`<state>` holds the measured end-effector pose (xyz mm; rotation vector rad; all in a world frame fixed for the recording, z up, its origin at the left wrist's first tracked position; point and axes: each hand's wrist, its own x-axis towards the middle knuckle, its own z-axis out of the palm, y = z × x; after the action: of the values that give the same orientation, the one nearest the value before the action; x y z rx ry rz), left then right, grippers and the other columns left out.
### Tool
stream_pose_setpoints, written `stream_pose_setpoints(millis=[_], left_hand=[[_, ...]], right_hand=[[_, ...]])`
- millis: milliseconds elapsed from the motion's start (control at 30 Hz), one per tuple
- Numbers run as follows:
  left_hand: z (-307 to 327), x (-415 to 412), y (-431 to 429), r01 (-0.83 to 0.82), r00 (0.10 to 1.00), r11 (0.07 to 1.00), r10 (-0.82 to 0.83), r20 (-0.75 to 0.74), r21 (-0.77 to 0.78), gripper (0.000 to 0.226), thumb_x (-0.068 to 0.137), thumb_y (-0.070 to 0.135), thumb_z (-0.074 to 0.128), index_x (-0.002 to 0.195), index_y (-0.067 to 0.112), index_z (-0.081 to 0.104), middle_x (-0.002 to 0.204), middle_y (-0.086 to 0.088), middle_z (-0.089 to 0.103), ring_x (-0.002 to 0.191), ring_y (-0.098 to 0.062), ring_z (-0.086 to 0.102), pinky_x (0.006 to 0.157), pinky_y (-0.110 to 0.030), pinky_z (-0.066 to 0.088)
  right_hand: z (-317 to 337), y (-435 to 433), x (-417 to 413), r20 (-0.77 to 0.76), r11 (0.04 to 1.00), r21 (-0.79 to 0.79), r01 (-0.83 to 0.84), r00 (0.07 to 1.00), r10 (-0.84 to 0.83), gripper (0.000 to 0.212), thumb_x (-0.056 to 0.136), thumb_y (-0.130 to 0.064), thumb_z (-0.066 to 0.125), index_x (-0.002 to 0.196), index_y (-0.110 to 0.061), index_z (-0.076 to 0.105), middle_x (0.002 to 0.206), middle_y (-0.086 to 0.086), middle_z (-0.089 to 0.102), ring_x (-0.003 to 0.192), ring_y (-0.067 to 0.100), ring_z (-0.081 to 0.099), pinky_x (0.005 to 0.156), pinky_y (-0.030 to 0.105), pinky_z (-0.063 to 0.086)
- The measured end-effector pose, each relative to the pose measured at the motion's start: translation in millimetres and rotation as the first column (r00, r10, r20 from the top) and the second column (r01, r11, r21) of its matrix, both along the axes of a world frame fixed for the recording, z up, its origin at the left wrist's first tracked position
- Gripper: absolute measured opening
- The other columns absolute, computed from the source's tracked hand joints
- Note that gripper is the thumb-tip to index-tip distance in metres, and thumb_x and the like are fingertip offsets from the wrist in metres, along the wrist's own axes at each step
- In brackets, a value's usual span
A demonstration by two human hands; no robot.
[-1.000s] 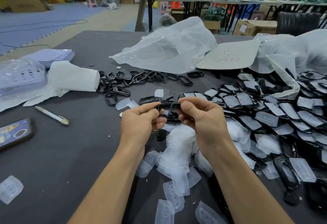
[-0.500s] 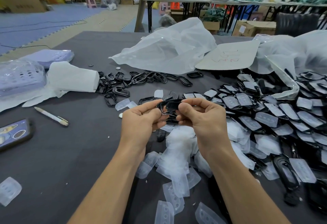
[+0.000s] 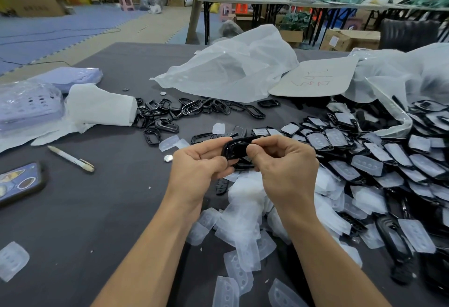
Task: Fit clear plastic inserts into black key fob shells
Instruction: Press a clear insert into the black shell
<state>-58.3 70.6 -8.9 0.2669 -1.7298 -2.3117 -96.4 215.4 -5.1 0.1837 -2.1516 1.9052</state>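
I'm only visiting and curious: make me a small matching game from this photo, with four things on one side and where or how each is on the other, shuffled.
1 pen
2 phone
3 black shell
4 cardboard sheet

a bears red writing
b gripped by left hand and right hand
c cut off by the picture's left edge
d white, lies between phone and hands

Pairs: 1-d, 2-c, 3-b, 4-a
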Motion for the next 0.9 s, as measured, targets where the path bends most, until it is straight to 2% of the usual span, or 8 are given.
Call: stream_pose_setpoints(millis=[200,333,400,533,600,700,800,900], left_hand=[[-0.7,-1.6,-2.8,0.06,0.998,0.995,-0.063,0.028,0.078,0.046,0.087,-0.023,0.055,0.109,0.01,0.078,0.099,-0.013,0.08,0.092,-0.022,0.079,0.069,-0.022,0.06],[-1.5,-3.6,-3.7,0.014,0.996,0.992,-0.024,0.083,0.126,0.042,0.088,-0.021,0.055,0.11,0.009,0.076,0.098,-0.009,0.081,0.088,-0.019,0.079,0.065,-0.02,0.06],[-2.0,-5.0,-4.2,-0.034,0.993,0.99,0.019,0.115,0.134,0.038,0.088,-0.02,0.056,0.111,0.004,0.075,0.097,-0.009,0.081,0.087,-0.019,0.08,0.063,-0.019,0.06],[-1.6,-4.6,-1.7,-0.065,0.988,0.99,0.047,0.145,0.126,0.031,0.089,-0.016,0.06,0.1,0.008,0.078,0.094,-0.009,0.082,0.084,-0.019,0.08,0.063,-0.02,0.06],[-1.7,-3.4,0.3,-0.062,0.988,0.997,0.055,0.145,0.042,0.027,0.09,-0.006,0.065,0.088,0.015,0.083,0.091,-0.007,0.082,0.083,-0.018,0.08,0.063,-0.021,0.06],[-2.7,-0.6,2.5,-0.147,0.982,0.954,0.172,0.075,-0.262,0.014,0.081,0.023,0.074,0.081,0.032,0.084,0.081,0.003,0.081,0.08,-0.015,0.078,0.067,-0.025,0.061],[-1.3,2.3,-0.6,-0.159,0.985,0.851,0.17,-0.023,-0.5,0.023,0.075,0.028,0.076,0.087,0.047,0.082,0.076,0.016,0.078,0.074,-0.004,0.075,0.066,-0.02,0.058],[-1.8,2.0,-5.2,-0.084,0.985,0.766,0.159,0.062,-0.637,0.034,0.075,0.025,0.081,0.081,0.058,0.077,0.07,0.024,0.075,0.068,0.006,0.069,0.056,-0.008,0.048]], right_hand=[[2.6,1.1,-0.4,-0.001,1.0,0.0,-0.006,1.0,0.006,0.014,0.081,-0.012,0.083,0.074,-0.023,0.078,0.062,-0.005,0.072,0.054,0.01,0.063,0.055,0.019,0.047],[9.9,3.6,-1.5,0.131,0.969,-0.245,-0.037,0.989,0.07,0.021,0.081,0.001,0.077,0.069,-0.015,0.076,0.061,0.004,0.067,0.051,0.014,0.053,0.05,0.019,0.043],[12.6,6.9,-3.0,0.196,0.927,-0.374,-0.014,0.976,0.093,0.027,0.084,0.004,0.074,0.067,-0.017,0.075,0.063,0.002,0.066,0.053,0.011,0.052,0.052,0.018,0.044],[14.2,5.7,-3.0,0.211,0.919,-0.38,-0.102,0.958,0.194,0.026,0.09,0.0,0.072,0.072,-0.019,0.074,0.079,0.0,0.074,0.072,0.009,0.065,0.064,0.019,0.054],[11.6,2.0,-1.5,0.176,0.948,-0.298,-0.112,0.97,0.17,0.024,0.09,0.003,0.072,0.074,-0.016,0.074,0.078,0.006,0.074,0.073,0.018,0.069,0.07,0.026,0.059],[6.5,1.5,-1.9,0.062,0.98,-0.162,-0.12,0.989,0.131,0.023,0.087,0.003,0.075,0.074,-0.016,0.074,0.077,0.01,0.075,0.077,0.034,0.072,0.078,0.039,0.061],[4.1,1.9,-3.0,-0.033,0.982,-0.008,-0.189,0.982,0.188,0.02,0.084,0.001,0.077,0.078,-0.017,0.075,0.074,0.0,0.074,0.071,0.019,0.072,0.073,0.029,0.059],[1.7,3.1,-6.4,-0.03,0.996,-0.043,-0.084,0.996,0.083,0.02,0.086,-0.002,0.076,0.077,-0.02,0.074,0.073,-0.003,0.074,0.07,0.014,0.069,0.069,0.026,0.057]])
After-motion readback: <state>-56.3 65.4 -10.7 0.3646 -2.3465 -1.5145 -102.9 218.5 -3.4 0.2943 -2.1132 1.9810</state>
